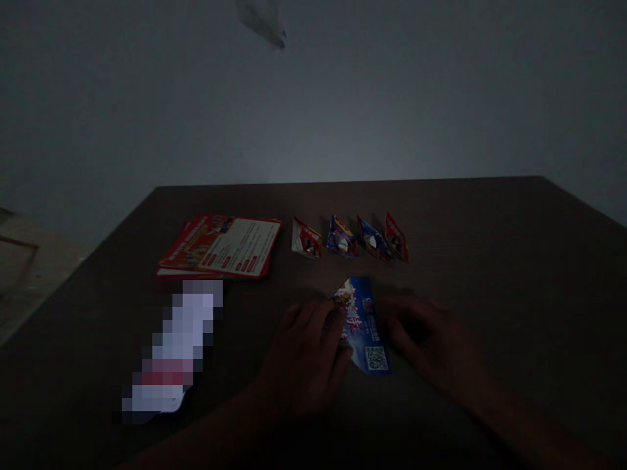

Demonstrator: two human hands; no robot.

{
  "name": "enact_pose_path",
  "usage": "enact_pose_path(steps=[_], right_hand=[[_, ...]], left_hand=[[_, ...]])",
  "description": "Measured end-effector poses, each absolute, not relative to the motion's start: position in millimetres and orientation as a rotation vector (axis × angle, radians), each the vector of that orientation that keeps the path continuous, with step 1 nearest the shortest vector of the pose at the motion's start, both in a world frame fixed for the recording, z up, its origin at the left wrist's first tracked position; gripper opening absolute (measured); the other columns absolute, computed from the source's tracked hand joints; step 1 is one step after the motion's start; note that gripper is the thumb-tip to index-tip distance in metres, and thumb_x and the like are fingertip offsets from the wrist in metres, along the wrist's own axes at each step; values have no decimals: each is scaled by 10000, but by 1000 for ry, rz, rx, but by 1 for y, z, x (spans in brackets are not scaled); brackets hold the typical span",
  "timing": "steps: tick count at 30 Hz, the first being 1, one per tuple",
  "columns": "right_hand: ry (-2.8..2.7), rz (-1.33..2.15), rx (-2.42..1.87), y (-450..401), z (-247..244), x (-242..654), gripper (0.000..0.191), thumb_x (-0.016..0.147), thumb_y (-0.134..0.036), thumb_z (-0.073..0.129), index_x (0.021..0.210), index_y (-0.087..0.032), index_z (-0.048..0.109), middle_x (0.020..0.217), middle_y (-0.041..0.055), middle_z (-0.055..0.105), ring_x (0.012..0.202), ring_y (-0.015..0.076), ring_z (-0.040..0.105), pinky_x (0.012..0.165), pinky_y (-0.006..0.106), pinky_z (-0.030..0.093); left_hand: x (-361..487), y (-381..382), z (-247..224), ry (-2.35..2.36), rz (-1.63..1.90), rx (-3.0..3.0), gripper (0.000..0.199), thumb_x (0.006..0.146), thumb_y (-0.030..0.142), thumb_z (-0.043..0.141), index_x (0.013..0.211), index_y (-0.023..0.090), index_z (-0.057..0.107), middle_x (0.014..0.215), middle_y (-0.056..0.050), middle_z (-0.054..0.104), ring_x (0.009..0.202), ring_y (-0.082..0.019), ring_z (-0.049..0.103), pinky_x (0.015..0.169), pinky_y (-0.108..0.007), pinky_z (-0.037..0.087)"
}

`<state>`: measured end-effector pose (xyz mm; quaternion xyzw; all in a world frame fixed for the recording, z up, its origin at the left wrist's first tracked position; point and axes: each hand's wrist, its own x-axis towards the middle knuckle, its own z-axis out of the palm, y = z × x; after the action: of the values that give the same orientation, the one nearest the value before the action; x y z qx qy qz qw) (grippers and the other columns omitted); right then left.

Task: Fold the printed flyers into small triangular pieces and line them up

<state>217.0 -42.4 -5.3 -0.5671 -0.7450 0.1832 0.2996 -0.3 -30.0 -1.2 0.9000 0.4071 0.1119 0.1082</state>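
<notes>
A blue printed paper sheet [360,326] with a folded corner and a QR code lies in front of me on the dark table. My left hand [308,356] rests over its left part, fingers lying on the paper and thumb lower down near its edge. At the paper's right edge is my right hand [435,346], its fingers loosely curved and a gap showing between thumb and fingers. Whether its fingertips touch the paper is too dark to tell.
Several small folded paper pieces, among them a red one [307,240] and a blue one [375,240], stand in a row behind the sheet. A stack of red printed sheets [225,248] lies at left. Nearer me is a blurred-out pale object [179,349]. A wall [392,98] rises behind the table [465,222].
</notes>
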Motion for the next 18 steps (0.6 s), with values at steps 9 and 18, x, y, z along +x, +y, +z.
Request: enact_pose_path(steps=[9, 18], right_hand=[[-1963, 553, -1538, -43, -4, 217, 235, 814, -178, 523, 1021, -206, 631, 859, 42, 711, 757, 211, 646, 681, 359, 504], [-1932, 560, -1519, -43, -2, 216, 249, 817, -181, 515, 1030, -211, 640, 869, 46, 715, 757, 212, 665, 664, 342, 524]], left_hand=[[-1, -29, -2, 1209, 318, 2640, 415, 889, 293, 465, 1269, 131, 498, 1259, -140, 518, 1145, -286, 467, 967, -496, 365], [-2, -30, -1, 1173, 358, 2638, 419, 884, 307, 482, 1261, 126, 496, 1271, -156, 502, 1163, -293, 457, 968, -485, 365]])
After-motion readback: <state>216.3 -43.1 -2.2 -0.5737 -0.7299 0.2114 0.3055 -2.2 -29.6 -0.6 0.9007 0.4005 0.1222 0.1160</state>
